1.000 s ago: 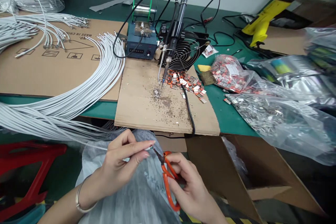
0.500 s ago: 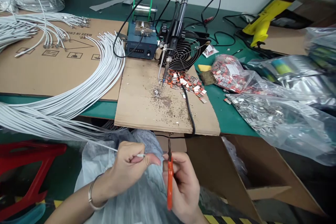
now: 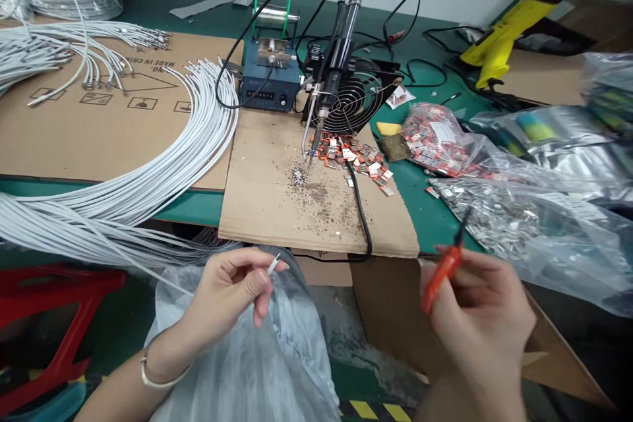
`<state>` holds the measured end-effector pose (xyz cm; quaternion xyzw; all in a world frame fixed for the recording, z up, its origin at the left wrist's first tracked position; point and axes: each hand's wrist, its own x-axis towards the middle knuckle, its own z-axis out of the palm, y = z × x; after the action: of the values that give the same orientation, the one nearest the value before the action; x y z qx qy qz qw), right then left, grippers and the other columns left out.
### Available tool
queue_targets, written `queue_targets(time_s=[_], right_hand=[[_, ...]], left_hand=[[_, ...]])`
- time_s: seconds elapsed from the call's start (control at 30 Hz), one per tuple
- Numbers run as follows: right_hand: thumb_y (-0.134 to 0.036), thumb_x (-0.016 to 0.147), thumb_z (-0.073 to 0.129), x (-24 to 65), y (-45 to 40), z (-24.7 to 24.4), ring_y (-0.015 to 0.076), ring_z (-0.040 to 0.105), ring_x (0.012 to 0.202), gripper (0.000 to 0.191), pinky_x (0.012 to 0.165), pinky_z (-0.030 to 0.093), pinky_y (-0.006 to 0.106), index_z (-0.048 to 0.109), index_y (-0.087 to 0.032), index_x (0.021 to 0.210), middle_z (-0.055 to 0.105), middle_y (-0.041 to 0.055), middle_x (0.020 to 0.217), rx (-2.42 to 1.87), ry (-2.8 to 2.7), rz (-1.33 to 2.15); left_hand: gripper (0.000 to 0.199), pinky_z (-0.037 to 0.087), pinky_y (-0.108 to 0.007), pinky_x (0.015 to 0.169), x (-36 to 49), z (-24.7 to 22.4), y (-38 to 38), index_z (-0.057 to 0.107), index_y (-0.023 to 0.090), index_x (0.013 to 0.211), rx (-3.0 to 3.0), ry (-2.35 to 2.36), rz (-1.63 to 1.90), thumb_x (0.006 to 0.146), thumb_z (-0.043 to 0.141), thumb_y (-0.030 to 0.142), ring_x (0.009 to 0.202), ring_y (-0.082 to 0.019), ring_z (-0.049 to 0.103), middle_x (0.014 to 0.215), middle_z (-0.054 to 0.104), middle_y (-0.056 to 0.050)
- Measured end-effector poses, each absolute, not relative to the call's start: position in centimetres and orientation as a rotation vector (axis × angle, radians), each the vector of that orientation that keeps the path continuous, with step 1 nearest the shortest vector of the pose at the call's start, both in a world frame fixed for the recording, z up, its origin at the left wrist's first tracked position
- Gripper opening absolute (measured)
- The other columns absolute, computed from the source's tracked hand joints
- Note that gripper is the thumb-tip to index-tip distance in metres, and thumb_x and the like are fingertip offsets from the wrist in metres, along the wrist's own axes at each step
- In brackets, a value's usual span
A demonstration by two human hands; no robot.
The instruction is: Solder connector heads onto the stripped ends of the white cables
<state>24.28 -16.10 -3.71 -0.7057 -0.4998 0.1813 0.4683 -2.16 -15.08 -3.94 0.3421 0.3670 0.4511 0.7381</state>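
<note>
left hand (image 3: 225, 290): my grip pinches the end of one white cable (image 3: 273, 264) between thumb and fingertips, low in the frame, above a clear plastic bag (image 3: 267, 356) in my lap.
right hand (image 3: 477, 316): my grip is closed round orange-handled scissors (image 3: 440, 273), blades pointing up, blurred, well apart from the cable.
counter (image 3: 425, 211): green, carrying a bundle of white cables (image 3: 148, 178), a soldering iron (image 3: 329, 79) on its stand, a small fan (image 3: 353, 99) and red connectors (image 3: 356, 158) on cardboard.
</note>
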Motion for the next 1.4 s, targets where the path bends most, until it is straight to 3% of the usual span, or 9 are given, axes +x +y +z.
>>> queue_targets(time_s=[0.1, 0.23, 0.37, 0.5, 0.6, 0.73, 1.0, 1.17, 1.4], right_hand=[[-0.037, 0.075, 0.059, 27.4, -13.9, -2.9, 0.0258, 0.062, 0.07, 0.033, 0.062, 0.043, 0.035, 0.058, -0.019, 0.102, 0.065, 0.01, 0.079, -2.102, -1.452, 0.096], [-0.032, 0.074, 0.06, 30.5, -11.0, -2.1, 0.0291, 0.062, 0.07, 0.026, 0.056, 0.038, 0.035, 0.068, -0.017, 0.094, 0.066, 0.0115, 0.072, -2.364, -1.692, -0.069], [-0.032, 0.076, 0.061, 31.3, -10.1, -2.2, 0.0306, 0.061, 0.073, 0.024, 0.053, 0.035, 0.033, 0.071, -0.015, 0.088, 0.066, 0.0136, 0.079, -2.399, -1.807, -0.116], [-0.027, 0.083, 0.055, 27.7, -11.6, -1.8, 0.0318, 0.061, 0.083, 0.02, 0.064, 0.041, 0.038, 0.068, -0.014, 0.092, 0.066, 0.0152, 0.088, -2.055, -1.78, -0.227], [-0.018, 0.078, 0.064, 22.4, -13.0, -0.9, 0.0192, 0.06, 0.069, 0.006, 0.061, 0.045, 0.03, 0.068, -0.023, 0.081, 0.066, 0.0046, 0.075, -1.46, -1.721, 0.346], [-0.016, 0.074, 0.07, 16.7, -13.2, -0.6, 0.0142, 0.058, 0.06, 0.004, 0.055, 0.046, 0.025, 0.068, -0.019, 0.077, 0.064, 0.0016, 0.065, -1.089, -1.811, 1.105], [-0.013, 0.07, 0.068, 15.5, -12.8, -2.0, 0.0106, 0.048, 0.052, 0.008, 0.049, 0.038, 0.023, 0.064, -0.016, 0.064, 0.059, 0.0005, 0.057, -1.048, -1.587, 1.244], [-0.011, 0.066, 0.069, 14.8, -12.9, -2.8, 0.008, 0.042, 0.044, 0.015, 0.042, 0.032, 0.021, 0.059, -0.017, 0.056, 0.054, -0.0022, 0.05, -0.918, -1.334, 1.372], [-0.015, 0.073, 0.067, 11.5, -13.9, -4.6, 0.0079, 0.048, 0.046, 0.017, 0.044, 0.037, 0.019, 0.059, -0.019, 0.058, 0.053, -0.0036, 0.053, -0.767, -0.909, 1.327]], left_hand=[[0.033, 0.038, -0.018, 0.035, -2.2, -3.8, -14.9, 0.066, 0.012, 0.073, 0.675, 0.835, 0.973, 0.069, 0.073, 0.044, 0.035, -0.007, 0.048, 0.051, 0.057, 0.001], [0.028, 0.041, -0.017, 0.035, -2.1, -3.6, -14.7, 0.066, 0.012, 0.071, 0.613, 0.784, 0.947, 0.07, 0.073, 0.039, 0.034, -0.008, 0.052, 0.05, 0.06, 0.001], [0.028, 0.041, -0.016, 0.033, -1.9, -3.4, -14.4, 0.066, 0.011, 0.068, 0.563, 0.754, 0.921, 0.068, 0.075, 0.038, 0.032, -0.008, 0.054, 0.05, 0.062, 0.0], [0.029, 0.039, -0.014, 0.033, -1.6, -3.1, -14.1, 0.066, 0.012, 0.067, 0.569, 0.774, 0.886, 0.067, 0.075, 0.039, 0.033, -0.008, 0.054, 0.049, 0.062, 0.0], [0.03, 0.04, -0.014, 0.035, -1.3, -2.9, -14.1, 0.066, 0.012, 0.065, 0.639, 0.829, 0.843, 0.066, 0.076, 0.04, 0.033, -0.007, 0.054, 0.049, 0.062, 0.0], [0.022, 0.04, -0.015, 0.035, -1.1, -2.9, -14.2, 0.068, 0.013, 0.067, 0.787, 0.882, 0.859, 0.07, 0.073, 0.035, 0.035, -0.007, 0.052, 0.051, 0.062, 0.0], [0.012, 0.04, -0.014, 0.041, -1.7, -3.2, -14.2, 0.068, 0.015, 0.07, 1.142, 0.989, 0.855, 0.079, 0.06, 0.018, 0.04, -0.006, 0.051, 0.051, 0.058, 0.002], [0.007, 0.042, -0.014, 0.05, -2.0, -3.0, -14.2, 0.07, 0.017, 0.073, 1.456, 1.035, 0.942, 0.072, 0.069, 0.011, 0.054, -0.008, 0.056, 0.061, 0.063, 0.001], [0.01, 0.045, -0.014, 0.042, -1.2, -2.5, -14.2, 0.067, 0.014, 0.061, 1.027, 1.032, 1.016, 0.069, 0.069, 0.01, 0.04, -0.009, 0.058, 0.045, 0.062, 0.002]])
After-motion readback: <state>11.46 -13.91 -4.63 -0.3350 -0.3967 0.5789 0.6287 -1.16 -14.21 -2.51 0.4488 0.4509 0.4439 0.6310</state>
